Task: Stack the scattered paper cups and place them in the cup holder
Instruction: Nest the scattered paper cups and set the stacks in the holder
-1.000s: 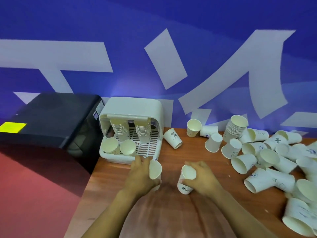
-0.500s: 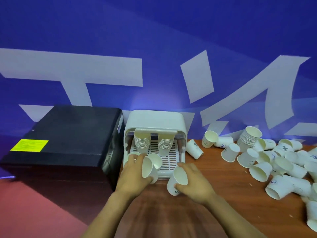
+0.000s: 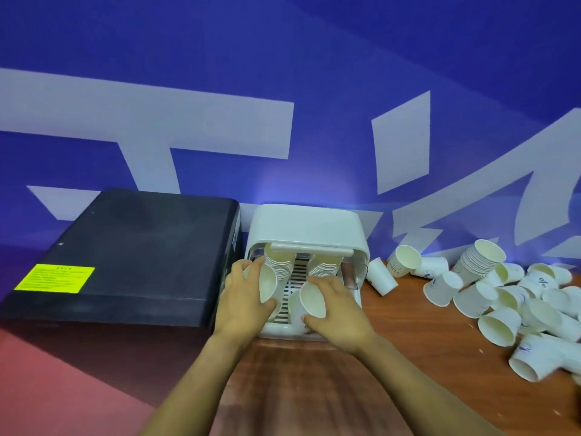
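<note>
Both hands have advanced from the table edge to the mouth of the white cup holder (image 3: 306, 226) at 12 o'clock. Left hand (image 3: 243, 297) curls its fingers around one paper cup (image 3: 267, 283); right hand (image 3: 338, 305) grips a second cup (image 3: 312, 299) just beside it. Two cup stacks (image 3: 278, 265) hang inside. Scattered cups (image 3: 500, 297) litter the wooden table (image 3: 408, 325) at 3 o'clock; a black box (image 3: 125, 256) sits at 9 o'clock.

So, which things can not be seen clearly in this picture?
Head view:
- Front floor of the white plastic cup holder: hidden by the left hand and right hand.
- Small print on the yellow label: too small.
- Scattered white paper cups: cut off by the right edge.
</note>
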Action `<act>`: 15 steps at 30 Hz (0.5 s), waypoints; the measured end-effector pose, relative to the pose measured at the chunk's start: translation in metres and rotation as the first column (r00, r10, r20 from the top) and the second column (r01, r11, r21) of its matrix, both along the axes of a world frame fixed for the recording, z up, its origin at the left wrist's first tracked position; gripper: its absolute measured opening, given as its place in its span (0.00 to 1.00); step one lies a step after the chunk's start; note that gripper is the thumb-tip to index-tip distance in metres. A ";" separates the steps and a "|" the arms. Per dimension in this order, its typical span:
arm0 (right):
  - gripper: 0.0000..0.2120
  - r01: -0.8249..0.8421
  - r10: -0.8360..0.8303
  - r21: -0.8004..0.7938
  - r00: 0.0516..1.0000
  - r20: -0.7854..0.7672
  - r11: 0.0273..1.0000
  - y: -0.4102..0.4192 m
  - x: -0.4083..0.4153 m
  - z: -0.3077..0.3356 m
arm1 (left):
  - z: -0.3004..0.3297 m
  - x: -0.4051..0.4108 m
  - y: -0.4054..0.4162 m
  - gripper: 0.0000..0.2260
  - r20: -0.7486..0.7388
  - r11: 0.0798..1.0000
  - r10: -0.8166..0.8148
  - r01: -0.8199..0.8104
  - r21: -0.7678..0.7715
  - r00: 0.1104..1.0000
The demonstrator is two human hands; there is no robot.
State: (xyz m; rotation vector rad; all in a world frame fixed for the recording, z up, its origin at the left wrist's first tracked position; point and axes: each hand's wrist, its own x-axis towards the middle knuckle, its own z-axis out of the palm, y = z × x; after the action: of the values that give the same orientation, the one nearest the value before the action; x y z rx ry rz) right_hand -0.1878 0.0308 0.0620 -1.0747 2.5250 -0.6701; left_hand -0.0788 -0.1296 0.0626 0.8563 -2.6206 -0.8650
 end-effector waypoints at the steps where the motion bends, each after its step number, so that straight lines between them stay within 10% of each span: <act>1: 0.34 0.021 -0.021 -0.023 1.000 -0.008 1.000 -0.005 -0.002 -0.001 | -0.004 -0.002 -0.001 0.34 0.016 1.000 0.000 0.000 -0.015 1.000; 15: 0.36 0.079 -0.078 0.068 0.997 -0.025 0.995 -0.008 -0.014 -0.057 | -0.056 -0.020 -0.011 0.32 0.278 0.991 -0.112 0.128 -0.039 0.954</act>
State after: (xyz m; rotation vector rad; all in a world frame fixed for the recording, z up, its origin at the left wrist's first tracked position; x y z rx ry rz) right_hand -0.2022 0.0228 0.0052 -0.9689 2.6008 -0.5900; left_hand -0.0988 -0.1406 0.0067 0.8657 -2.9502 -0.7417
